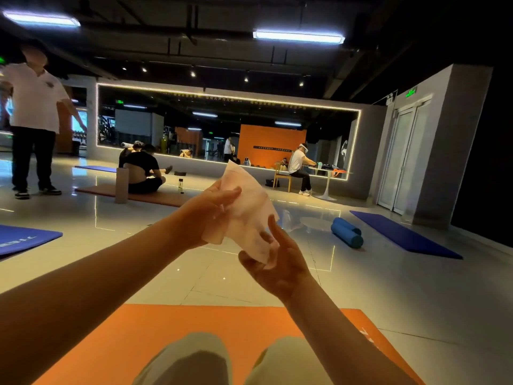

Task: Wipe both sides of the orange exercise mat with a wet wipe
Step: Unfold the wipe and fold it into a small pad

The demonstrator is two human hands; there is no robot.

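Observation:
The orange exercise mat [172, 326] lies flat on the tiled floor at the bottom of the head view, under my knees. Well above it, both hands hold up a white wet wipe [247, 207], partly unfolded and hanging crumpled. My left hand [211, 212] pinches the wipe's upper left part between thumb and fingers. My right hand [274, 262] holds the wipe's lower end, palm turned toward me, with the fingers curled behind the cloth.
A rolled blue mat [348, 232] and a flat blue mat [402, 234] lie to the right, another blue mat [25, 238] at the left edge. A person sits on a brown mat [155, 198] ahead; another stands at left. A mirror wall is behind.

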